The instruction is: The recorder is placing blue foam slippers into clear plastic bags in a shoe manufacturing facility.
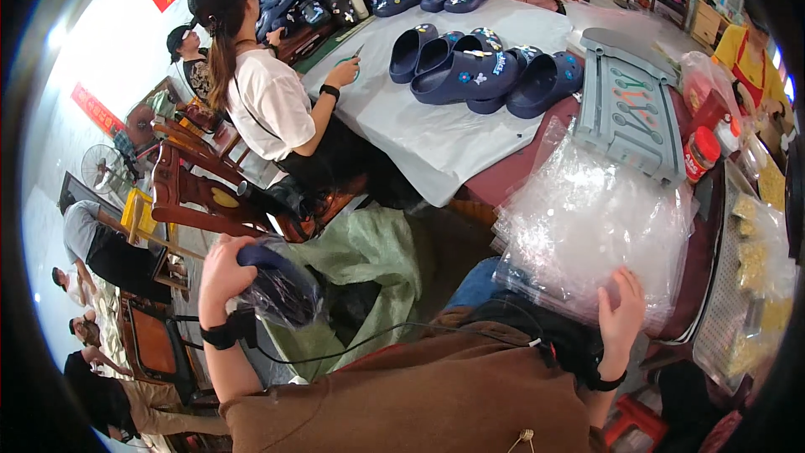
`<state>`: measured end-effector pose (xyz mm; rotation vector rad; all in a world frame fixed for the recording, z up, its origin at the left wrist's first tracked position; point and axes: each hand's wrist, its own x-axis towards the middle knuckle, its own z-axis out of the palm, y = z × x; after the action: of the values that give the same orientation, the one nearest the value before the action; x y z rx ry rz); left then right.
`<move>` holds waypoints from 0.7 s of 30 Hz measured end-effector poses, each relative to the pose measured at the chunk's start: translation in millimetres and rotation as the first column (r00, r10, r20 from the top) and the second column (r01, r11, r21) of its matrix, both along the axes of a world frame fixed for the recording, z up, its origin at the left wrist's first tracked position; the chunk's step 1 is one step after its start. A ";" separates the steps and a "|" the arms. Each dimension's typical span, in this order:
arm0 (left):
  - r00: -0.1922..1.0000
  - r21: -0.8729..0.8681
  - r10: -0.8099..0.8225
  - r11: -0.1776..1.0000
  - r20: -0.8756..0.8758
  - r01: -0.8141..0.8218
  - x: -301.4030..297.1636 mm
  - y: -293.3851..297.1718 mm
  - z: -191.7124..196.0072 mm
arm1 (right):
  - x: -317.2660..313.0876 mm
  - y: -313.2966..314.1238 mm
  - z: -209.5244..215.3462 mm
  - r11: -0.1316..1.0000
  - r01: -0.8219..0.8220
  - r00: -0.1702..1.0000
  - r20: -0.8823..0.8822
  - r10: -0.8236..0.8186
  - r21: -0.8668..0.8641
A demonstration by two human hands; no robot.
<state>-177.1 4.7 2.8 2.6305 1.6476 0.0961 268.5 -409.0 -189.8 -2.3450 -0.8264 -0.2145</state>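
Observation:
My left hand (225,275) is closed round a dark blue clog (281,285) in a clear plastic bag, held over the mouth of a pale green woven sack (386,264). Something dark shows inside the sack. My right hand (620,310) lies at the near edge of a stack of clear plastic bags (587,218), fingers and thumb apart. More navy clogs (470,75) with small charms stand on the white-covered table (360,109), beyond the reach of both hands.
A grey plastic case (625,101) stands right of the clogs, with a red-lidded jar (702,151) beside it. A co-worker in a white top (268,92) holds scissors at the table's left. A wooden chair (197,184) is nearby. Bags of yellowish pieces (759,260) lie at far right.

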 end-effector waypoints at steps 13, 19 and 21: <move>0.761 0.206 -0.096 0.977 0.642 -0.050 10.4 19.7 -212.3 | -3.1 1.2 -1.0 1.000 0.017 1.000 0.010 -0.017 0.006; 0.995 -0.150 -0.083 0.984 0.053 0.090 -41.4 4.5 -289.0 | -4.1 0.9 3.3 0.999 0.032 0.999 0.005 -0.032 -0.021; 0.993 -0.291 -0.101 0.953 -0.063 0.078 -78.1 2.4 -328.5 | -2.6 3.0 3.1 1.000 0.015 1.000 0.006 -0.015 -0.017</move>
<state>-255.2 7.1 -325.7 2.5068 1.4323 -0.2345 265.9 -406.0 -186.7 -2.3686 -0.8171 -0.2217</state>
